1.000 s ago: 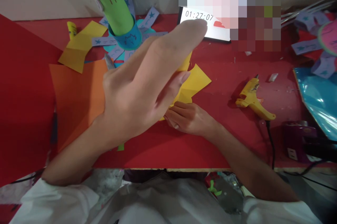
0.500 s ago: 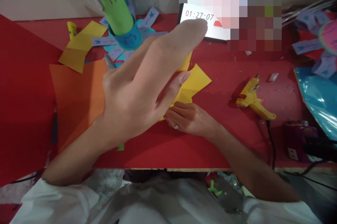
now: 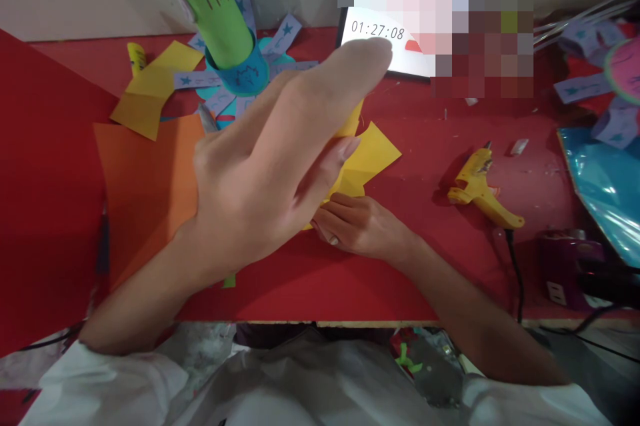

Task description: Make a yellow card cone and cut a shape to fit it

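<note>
Folded yellow paper (image 3: 373, 153) lies in the middle of the red table, partly hidden by my hands. My left hand (image 3: 260, 173) is raised over it, close to the camera, with thumb and fingers curled around part of the yellow paper. My right hand (image 3: 355, 223) rests on the table at the paper's lower edge, its fingers closed on that edge. Left of my left hand lies an orange sheet (image 3: 145, 193), partly under my forearm.
A yellow glue gun (image 3: 483, 189) with a black cord lies at right, near a purple box (image 3: 573, 269). Behind stand a green paper tube (image 3: 220, 6) in a blue ring and a tablet (image 3: 380, 53). Another yellow paper piece (image 3: 155, 89) lies back left.
</note>
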